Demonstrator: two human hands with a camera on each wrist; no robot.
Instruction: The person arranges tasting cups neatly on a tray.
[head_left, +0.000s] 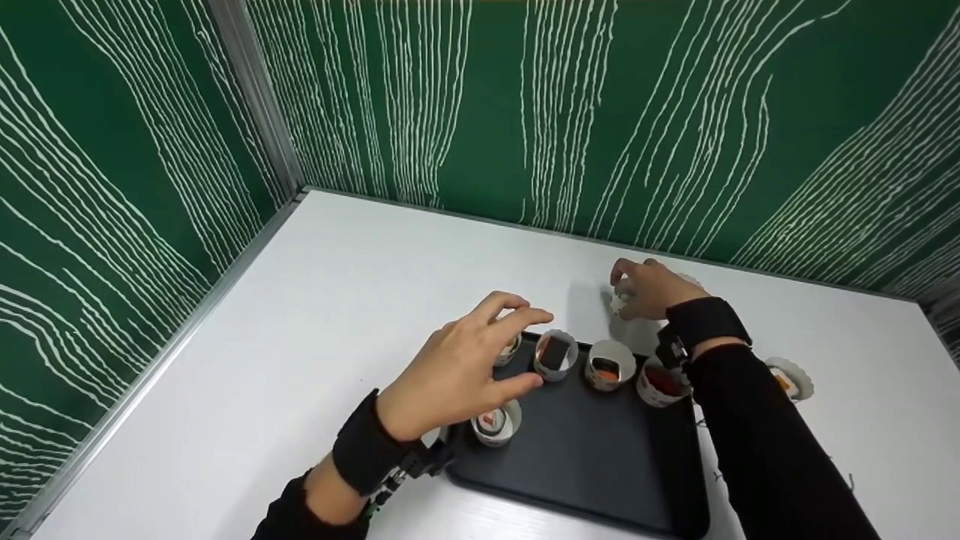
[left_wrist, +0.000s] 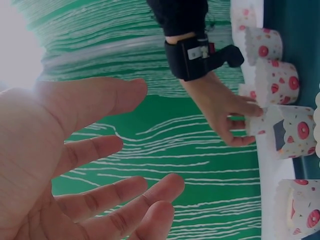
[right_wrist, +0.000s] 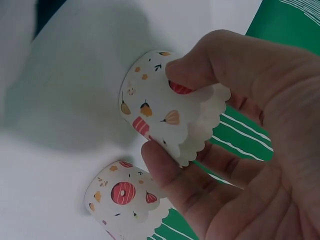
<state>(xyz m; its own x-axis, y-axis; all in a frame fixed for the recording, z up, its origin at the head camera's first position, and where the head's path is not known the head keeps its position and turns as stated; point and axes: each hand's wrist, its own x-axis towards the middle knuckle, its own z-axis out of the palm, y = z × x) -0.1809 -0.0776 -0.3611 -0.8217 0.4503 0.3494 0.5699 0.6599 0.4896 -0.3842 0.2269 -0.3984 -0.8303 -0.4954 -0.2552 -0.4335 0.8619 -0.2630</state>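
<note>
My right hand (head_left: 651,289) pinches a white paper baking cup (right_wrist: 150,102) with a scalloped rim and printed donuts between thumb and fingers, close over the table behind the tray. A second such cup (right_wrist: 122,195) stands beside it in the right wrist view. My left hand (head_left: 465,360) hovers over the left side of the black tray (head_left: 585,457), thumb and fingers spread with nothing between them. Along the tray's back edge, one cup (head_left: 546,371) contains a dark block, another cup (head_left: 600,384) a black-and-orange piece. The cup at right (head_left: 651,395) contains something dark red.
Nearer the front, a cup (head_left: 510,431) with a round white-and-dark piece stands at the tray's left. Off the tray to the right is a cup (head_left: 802,382) with a white-and-orange piece. Green panels (head_left: 495,112) with white lines border the white table (head_left: 247,360) at back and left.
</note>
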